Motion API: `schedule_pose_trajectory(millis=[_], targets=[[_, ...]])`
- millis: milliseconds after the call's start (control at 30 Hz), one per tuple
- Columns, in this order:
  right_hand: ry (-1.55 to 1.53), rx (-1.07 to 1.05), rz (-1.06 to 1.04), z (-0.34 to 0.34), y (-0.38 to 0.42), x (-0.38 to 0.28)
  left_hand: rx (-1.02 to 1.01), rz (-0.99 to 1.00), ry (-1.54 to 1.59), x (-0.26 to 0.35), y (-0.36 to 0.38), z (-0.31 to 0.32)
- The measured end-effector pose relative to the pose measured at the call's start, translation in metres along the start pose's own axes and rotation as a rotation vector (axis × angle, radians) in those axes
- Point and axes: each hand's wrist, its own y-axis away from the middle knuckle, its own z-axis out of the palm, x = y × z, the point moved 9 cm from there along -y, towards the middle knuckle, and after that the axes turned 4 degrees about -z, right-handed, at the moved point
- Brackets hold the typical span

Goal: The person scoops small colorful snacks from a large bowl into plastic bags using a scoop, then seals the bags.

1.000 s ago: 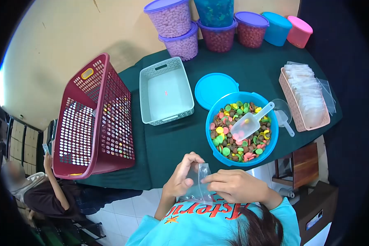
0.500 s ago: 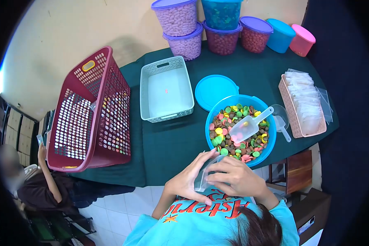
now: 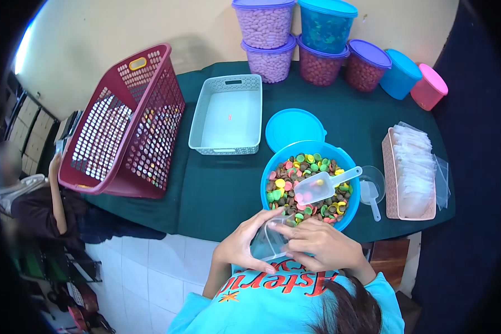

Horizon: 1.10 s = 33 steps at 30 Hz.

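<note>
Near my body, in front of the blue bowl (image 3: 350, 209), my left hand (image 3: 240, 243) is wrapped round the left side of a clear plastic bag (image 3: 269, 243). My right hand (image 3: 324, 245) holds the same bag from the right, with its fingers at the upper part of it. Brown, green, yellow and pink round pieces (image 3: 312, 161) fill the bowl. On top of them lies a clear scoop (image 3: 319, 187), its handle pointing up and right. A second small scoop (image 3: 369, 192) rests in a clear round dish (image 3: 379, 181) just right of the bowl.
A blue lid (image 3: 295, 129) lies behind the bowl. Farther left stand a pale tray (image 3: 228, 119) and a maroon basket (image 3: 114, 133). A pink basket of plastic bags (image 3: 412, 172) is at right. Lidded tubs (image 3: 320, 64) line the back. Another person (image 3: 39, 195) is at far left.
The view has shifted, so the table items sit differently in the frame. The bag between my hands now looks wider spread, and my right fingers have moved across its upper part.
</note>
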Motion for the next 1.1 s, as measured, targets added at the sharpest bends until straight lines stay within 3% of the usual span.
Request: schedule_pose_trajectory(millis=[167, 233, 300, 367, 533, 633, 700, 833, 900, 1100], targets=[[-0.022, -0.016, -0.073, -0.029, 0.013, -0.001, -0.014, 0.001, -0.036, 0.007, 0.011, 0.002], [-0.028, -0.045, -0.110, -0.037, 0.015, -0.001, -0.061, -0.087, -0.086, 0.001, 0.018, 0.007], [-0.036, -0.108, -0.126, -0.034, 0.018, 0.002, 0.001, -0.099, -0.115, 0.004, 0.018, 0.011], [-0.049, -0.143, -0.112, -0.034, 0.018, 0.005, -0.062, -0.251, -0.069, -0.009, 0.023, 0.021], [-0.066, -0.197, -0.131, -0.030, 0.014, 0.016, -0.030, -0.414, 0.040, -0.022, 0.028, 0.020], [-0.088, -0.148, -0.132, -0.036, 0.010, 0.019, 0.006, -0.341, 0.054, -0.017, 0.024, 0.018], [-0.139, -0.113, -0.137, -0.043, 0.010, 0.021, 0.110, -0.097, -0.021, 0.004, 0.019, 0.009], [-0.094, -0.019, -0.079, -0.051, 0.005, 0.024, 0.051, -0.119, 0.003, -0.007, 0.022, 0.007], [-0.065, -0.009, -0.039, -0.046, 0.003, 0.025, -0.088, -0.442, 0.037, -0.041, 0.032, 0.007], [-0.020, 0.078, -0.003, -0.036, -0.009, 0.016, -0.309, -0.467, 0.029, -0.043, 0.035, -0.015]])
